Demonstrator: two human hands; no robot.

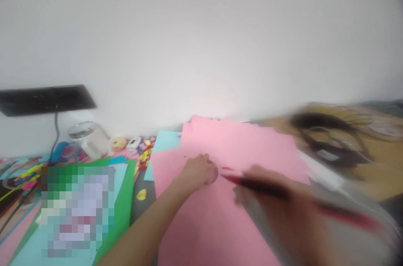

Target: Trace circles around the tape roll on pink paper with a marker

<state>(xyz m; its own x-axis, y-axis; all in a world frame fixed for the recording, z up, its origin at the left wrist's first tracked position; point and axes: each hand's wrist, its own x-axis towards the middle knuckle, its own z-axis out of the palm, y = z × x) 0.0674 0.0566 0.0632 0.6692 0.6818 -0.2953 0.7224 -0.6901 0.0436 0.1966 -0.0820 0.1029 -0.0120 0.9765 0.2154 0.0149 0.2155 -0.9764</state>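
My left hand (200, 169) rests on the pink paper (210, 224), its fingers curled down at a small round piece (212, 175) that lies flat there. The fingers partly hide this piece, and blur keeps its kind unclear. In my right hand (280, 199) is a long red-and-black pen (264, 186), its red pointed tip directed left, close to the round piece. Motion smears this hand and the pen's far end. Just beyond the tip, a small red mark (228, 168) shows on the pink paper.
Left, green sheets (124, 211) and light blue paper lie under a pixelated patch. Behind stand a white mug (94, 140) and several small colourful pieces (146, 155). A dark panel (47, 99) with a cable is near the wall. Right, a blurred black band (333, 131) and white cable.
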